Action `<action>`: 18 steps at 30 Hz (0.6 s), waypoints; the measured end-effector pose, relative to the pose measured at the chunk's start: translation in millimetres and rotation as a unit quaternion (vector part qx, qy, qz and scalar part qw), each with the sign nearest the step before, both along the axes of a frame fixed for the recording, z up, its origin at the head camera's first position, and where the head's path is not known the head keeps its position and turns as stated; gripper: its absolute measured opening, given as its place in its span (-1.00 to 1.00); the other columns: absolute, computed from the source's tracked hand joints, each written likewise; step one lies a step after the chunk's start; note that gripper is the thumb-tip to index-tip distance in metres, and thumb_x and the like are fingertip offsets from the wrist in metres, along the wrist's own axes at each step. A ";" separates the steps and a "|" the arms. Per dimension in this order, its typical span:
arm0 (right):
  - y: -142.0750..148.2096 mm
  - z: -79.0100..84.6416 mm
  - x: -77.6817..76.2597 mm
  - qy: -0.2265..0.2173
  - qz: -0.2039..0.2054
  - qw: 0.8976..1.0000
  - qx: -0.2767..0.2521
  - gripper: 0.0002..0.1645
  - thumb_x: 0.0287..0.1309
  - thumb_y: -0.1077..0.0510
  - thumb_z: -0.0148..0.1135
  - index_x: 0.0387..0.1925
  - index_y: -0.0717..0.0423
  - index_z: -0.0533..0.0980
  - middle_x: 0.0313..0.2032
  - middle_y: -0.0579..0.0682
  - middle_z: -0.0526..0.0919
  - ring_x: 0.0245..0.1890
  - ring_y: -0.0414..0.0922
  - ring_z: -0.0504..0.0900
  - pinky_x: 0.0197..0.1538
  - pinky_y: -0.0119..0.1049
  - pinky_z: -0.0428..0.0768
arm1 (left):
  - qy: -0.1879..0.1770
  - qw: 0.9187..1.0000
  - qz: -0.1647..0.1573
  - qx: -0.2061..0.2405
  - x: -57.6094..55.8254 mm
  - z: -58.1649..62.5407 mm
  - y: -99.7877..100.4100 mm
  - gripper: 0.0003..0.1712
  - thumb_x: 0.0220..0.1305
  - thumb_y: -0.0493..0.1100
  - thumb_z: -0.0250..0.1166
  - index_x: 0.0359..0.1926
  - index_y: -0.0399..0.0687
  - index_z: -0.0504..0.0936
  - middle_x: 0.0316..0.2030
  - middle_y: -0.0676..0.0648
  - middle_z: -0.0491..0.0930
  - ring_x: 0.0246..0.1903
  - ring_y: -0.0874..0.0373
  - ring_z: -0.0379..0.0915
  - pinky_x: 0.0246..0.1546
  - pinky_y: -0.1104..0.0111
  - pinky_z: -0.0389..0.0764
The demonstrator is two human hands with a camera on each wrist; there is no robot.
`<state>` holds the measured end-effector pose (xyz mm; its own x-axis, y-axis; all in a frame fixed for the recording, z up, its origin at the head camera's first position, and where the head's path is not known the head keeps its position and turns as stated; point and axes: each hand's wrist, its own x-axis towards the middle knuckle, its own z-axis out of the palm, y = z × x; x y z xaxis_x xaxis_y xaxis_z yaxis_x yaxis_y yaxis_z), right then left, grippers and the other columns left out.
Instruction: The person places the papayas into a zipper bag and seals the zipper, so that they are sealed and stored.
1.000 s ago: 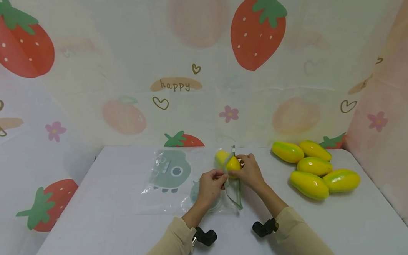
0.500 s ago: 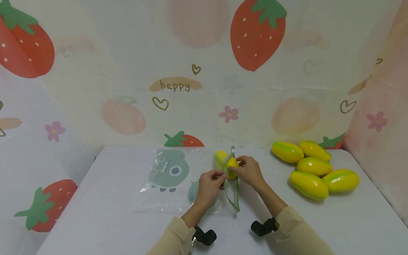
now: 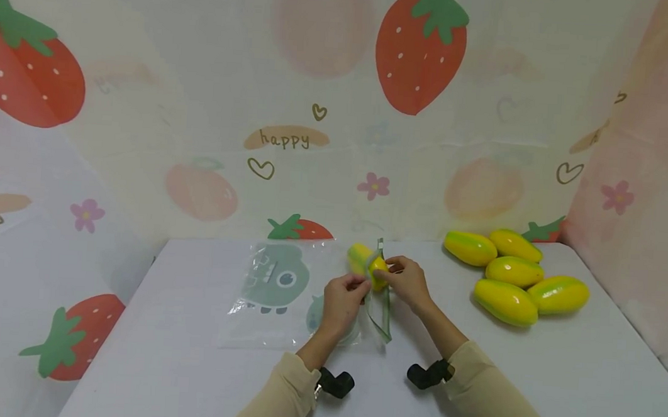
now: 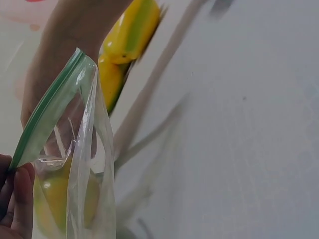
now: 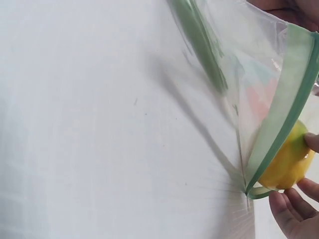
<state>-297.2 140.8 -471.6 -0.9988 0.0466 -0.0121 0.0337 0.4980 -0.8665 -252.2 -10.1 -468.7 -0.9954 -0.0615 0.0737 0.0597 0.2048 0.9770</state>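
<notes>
A clear zip bag [image 3: 282, 332] with a green zip edge and a printed cartoon figure lies on the table in the head view. My left hand [image 3: 341, 302] pinches the bag's mouth by the green zip strip [image 4: 42, 114], which stands raised and parted. At the opening my right hand [image 3: 411, 283] holds a yellow-green papaya [image 5: 285, 167], fingertips on its near end. The papaya's far end sits inside the bag, seen through the plastic. The left wrist view shows its yellow body [image 4: 55, 194] behind the film. My right palm is partly hidden.
Several more papayas [image 3: 506, 302] lie in a group on the right of the white table [image 3: 178, 364]. A fabric backdrop [image 3: 214, 114] printed with strawberries rises behind the table's far edge. Black wrist cameras [image 3: 428, 375] sit on both forearms.
The papaya and my right hand have shifted slightly left, and the papaya is further into the bag's mouth. My left hand keeps its pinch on the zip edge.
</notes>
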 end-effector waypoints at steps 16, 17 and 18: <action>-0.1 -1.4 2.8 -0.004 -0.003 1.000 -0.024 -0.43 0.10 -0.01 0.39 0.06 0.26 0.54 -0.09 0.26 0.61 -0.17 0.03 0.59 -0.25 -0.36 0.56 | 0.000 0.999 -0.019 -0.039 -3.5 12.7 -5.4 -0.80 0.21 -0.18 0.36 -0.27 -0.28 0.74 -0.38 -0.19 0.73 -0.55 0.28 0.54 -0.42 0.45 0.66; -0.5 -1.4 3.0 -0.008 -0.007 0.999 -0.032 -0.43 0.10 -0.01 0.39 0.05 0.26 0.54 -0.10 0.24 0.61 -0.20 0.00 0.59 -0.27 -0.38 0.54 | -0.001 0.999 -0.022 -0.036 -3.8 12.7 -5.4 -0.80 0.21 -0.19 0.36 -0.26 -0.28 0.74 -0.37 -0.20 0.73 -0.54 0.28 0.55 -0.41 0.44 0.67; -1.0 -1.6 3.0 -0.014 -0.010 0.999 -0.042 -0.44 0.11 -0.01 0.39 0.04 0.27 0.54 -0.12 0.23 0.61 -0.23 -0.01 0.60 -0.29 -0.40 0.54 | -0.001 0.999 -0.025 -0.034 -4.0 12.4 -5.5 -0.80 0.21 -0.20 0.36 -0.25 -0.29 0.74 -0.36 -0.20 0.73 -0.53 0.27 0.55 -0.40 0.43 0.68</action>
